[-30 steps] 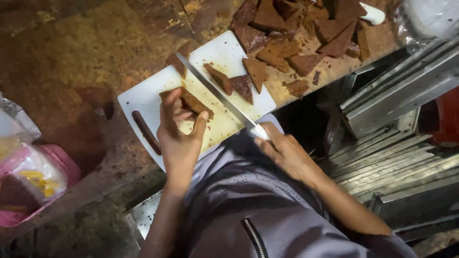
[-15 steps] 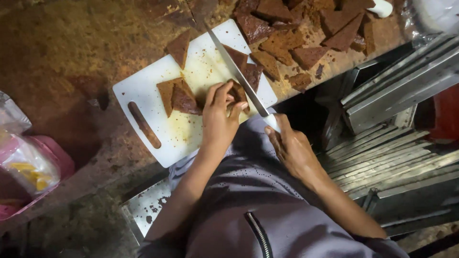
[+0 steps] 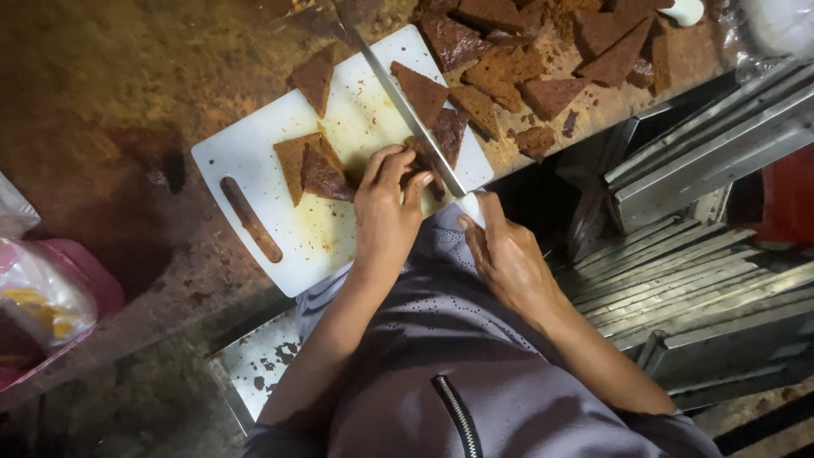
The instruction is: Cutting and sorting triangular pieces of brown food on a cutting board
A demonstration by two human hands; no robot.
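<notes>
A white cutting board (image 3: pixel 254 153) lies on a worn brown counter. My right hand (image 3: pixel 509 259) grips the white handle of a long knife (image 3: pixel 398 97) whose blade lies diagonally across the board. My left hand (image 3: pixel 386 212) presses its fingertips on a dark brown slab piece (image 3: pixel 424 170) right beside the blade. Two cut triangular pieces (image 3: pixel 309 165) rest together at the board's middle. Another triangle (image 3: pixel 315 76) sits at the board's far edge, and one more triangle (image 3: pixel 421 92) lies just right of the blade.
A heap of several cut brown pieces (image 3: pixel 526 59) covers the counter beyond the board. Stacked metal trays (image 3: pixel 695 246) stand at the right. A pink container with plastic bags (image 3: pixel 42 297) sits at the left edge. A metal tray (image 3: pixel 254 373) lies below the counter.
My left hand has shifted from the board's middle to the right, next to the blade. The knife has swung further up the board, and two cut triangles now lie free at the middle.
</notes>
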